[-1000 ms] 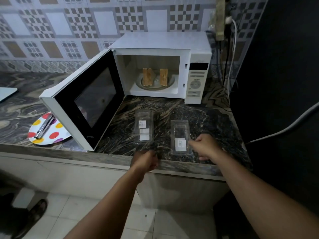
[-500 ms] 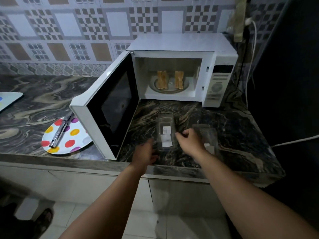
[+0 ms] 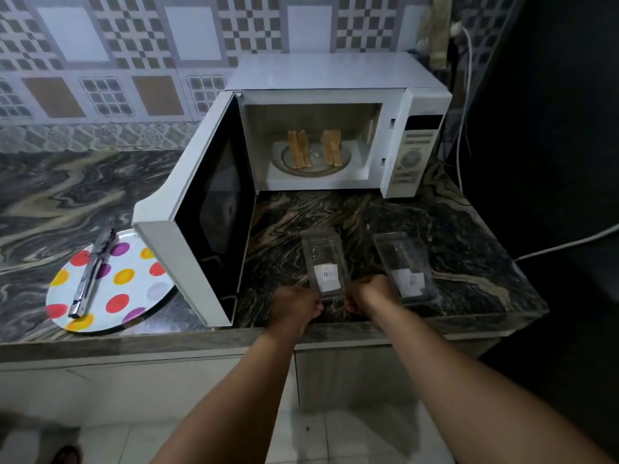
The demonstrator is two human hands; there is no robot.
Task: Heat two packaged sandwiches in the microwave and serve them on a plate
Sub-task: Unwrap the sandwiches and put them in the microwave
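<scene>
Two sandwiches, one on the left (image 3: 299, 148) and one on the right (image 3: 331, 147), stand on the turntable inside the white microwave (image 3: 338, 72). Its door (image 3: 201, 209) hangs wide open to the left. Two empty clear plastic packages lie on the counter in front. My left hand (image 3: 294, 304) and my right hand (image 3: 366, 293) grip the near corners of the left package (image 3: 326, 262). The right package (image 3: 407, 267) lies apart, just beyond my right wrist. A polka-dot plate (image 3: 130, 289) with metal tongs (image 3: 90, 274) on it sits left of the door.
The dark marbled counter (image 3: 469, 262) ends at its front edge near my hands and at a dark wall on the right. A white cable (image 3: 569, 242) runs along that wall. Patterned tiles back the counter. A foot (image 3: 67, 455) shows on the floor at bottom left.
My right hand left the right package and moved left to the left package. My left hand rose from the counter edge to the same package. The camera view shifted left.
</scene>
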